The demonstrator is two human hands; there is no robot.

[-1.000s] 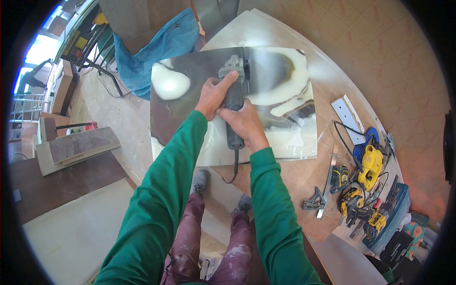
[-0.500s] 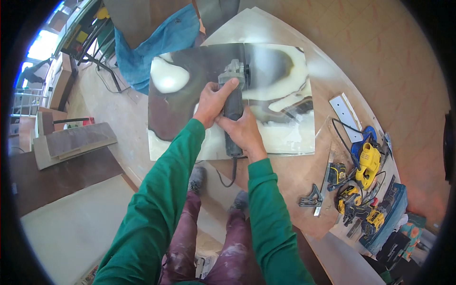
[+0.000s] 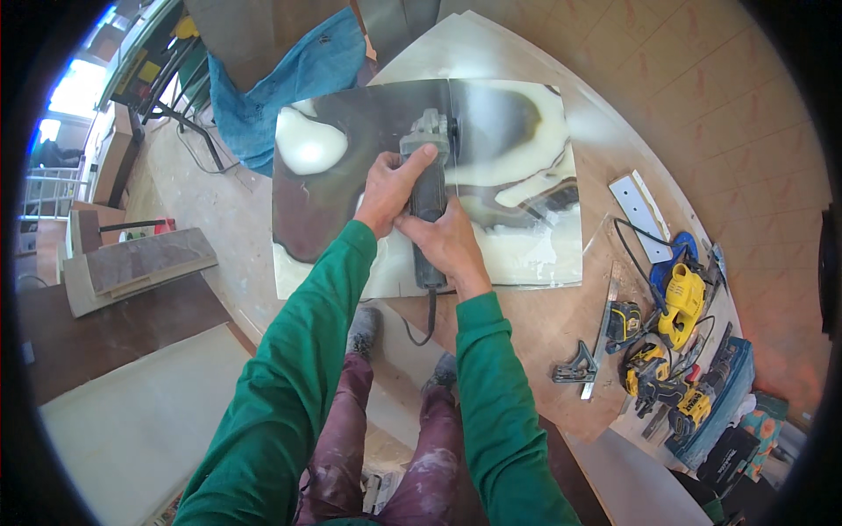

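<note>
A grey corded angle grinder (image 3: 427, 162) lies on a glossy slab (image 3: 517, 175) patterned in dark brown and cream, set on a wooden worktable (image 3: 561, 324). My left hand (image 3: 390, 188) wraps the grinder's front body near its head. My right hand (image 3: 447, 241) grips the rear handle, close to the slab's near edge. The grinder's head points away from me, toward the slab's far edge, along a thin straight line that runs down the slab's middle. Its cord (image 3: 427, 316) hangs off the table toward my legs.
Yellow and black power tools (image 3: 680, 302) and a metal square (image 3: 576, 368) lie at the table's right. A white strip (image 3: 640, 215) lies beside the slab. Blue cloth (image 3: 298, 74) sits at the far left. Stacked boards (image 3: 140, 267) and a pale sheet (image 3: 132, 421) lie on the floor.
Both hands and the grinder have slid slightly away from me along the slab's middle line. The grip on the tool is unchanged.
</note>
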